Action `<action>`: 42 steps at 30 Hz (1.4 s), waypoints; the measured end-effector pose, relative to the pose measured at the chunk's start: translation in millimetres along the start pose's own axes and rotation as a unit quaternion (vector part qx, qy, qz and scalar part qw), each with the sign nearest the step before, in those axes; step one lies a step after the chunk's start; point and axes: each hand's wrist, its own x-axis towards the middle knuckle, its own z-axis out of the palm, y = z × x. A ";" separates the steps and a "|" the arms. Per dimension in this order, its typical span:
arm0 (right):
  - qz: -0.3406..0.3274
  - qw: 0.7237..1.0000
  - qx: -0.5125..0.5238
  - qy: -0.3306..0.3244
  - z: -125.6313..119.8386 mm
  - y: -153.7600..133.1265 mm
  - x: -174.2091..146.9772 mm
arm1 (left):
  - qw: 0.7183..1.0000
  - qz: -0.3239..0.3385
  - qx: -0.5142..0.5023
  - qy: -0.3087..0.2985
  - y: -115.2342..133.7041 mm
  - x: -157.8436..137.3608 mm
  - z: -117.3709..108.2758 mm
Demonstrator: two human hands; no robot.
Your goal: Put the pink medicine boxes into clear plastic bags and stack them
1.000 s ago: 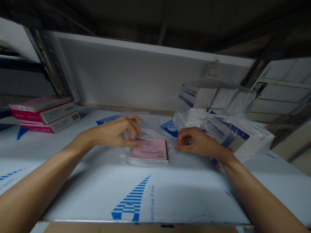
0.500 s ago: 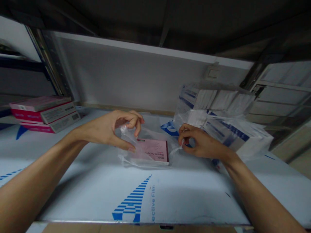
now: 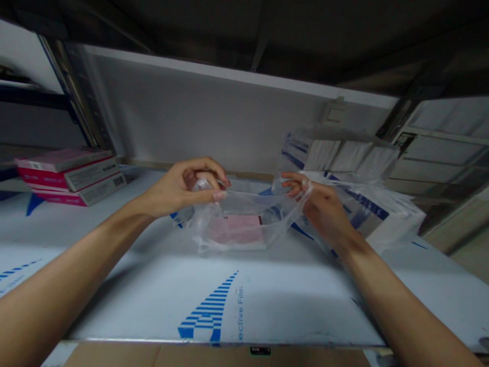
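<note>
A pink box (image 3: 241,228) lies flat on the film-covered shelf, inside a clear plastic bag (image 3: 204,237). My left hand (image 3: 191,186) grips the bag's left side, bunched between thumb and curled fingers. At the other side, my right hand (image 3: 319,199) has the bag's edge across its fingers and thumb, partly smeared by motion. The bag's mouth is stretched between both hands above the box. Part of the box shows only through the plastic.
Several pink and white boxes (image 3: 72,176) are stacked at the left. Plastic-wrapped white and blue boxes (image 3: 367,209) stand close beyond my right hand. The shelf's front edge (image 3: 229,344) runs below, a wall (image 3: 198,117) behind, and a dark shelf (image 3: 229,35) overhead.
Both hands have risen, my right one also slightly rightward. The bag's edge has been lifted and drawn wider over the box, covering more of it with plastic.
</note>
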 end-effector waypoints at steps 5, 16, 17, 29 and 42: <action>0.054 0.991 0.052 0.109 4.9 -9.1 4.8 | 0.993 -0.009 -0.047 0.104 -9.7 3.6 5.4; 0.119 0.982 0.123 0.080 14.8 -25.1 13.3 | 0.953 -0.016 -0.296 0.065 -1.6 2.7 4.1; 0.117 0.986 0.103 0.062 15.9 -26.2 14.6 | 0.948 -0.025 -0.315 0.045 -0.5 3.5 7.4; -0.038 0.977 -0.092 -0.188 46.4 -59.6 45.1 | 0.963 -0.081 -0.244 -0.076 -4.3 28.6 55.7; -0.040 0.998 -0.015 -0.048 45.5 -14.7 20.5 | 0.946 -0.113 -0.304 0.025 -18.7 21.4 67.3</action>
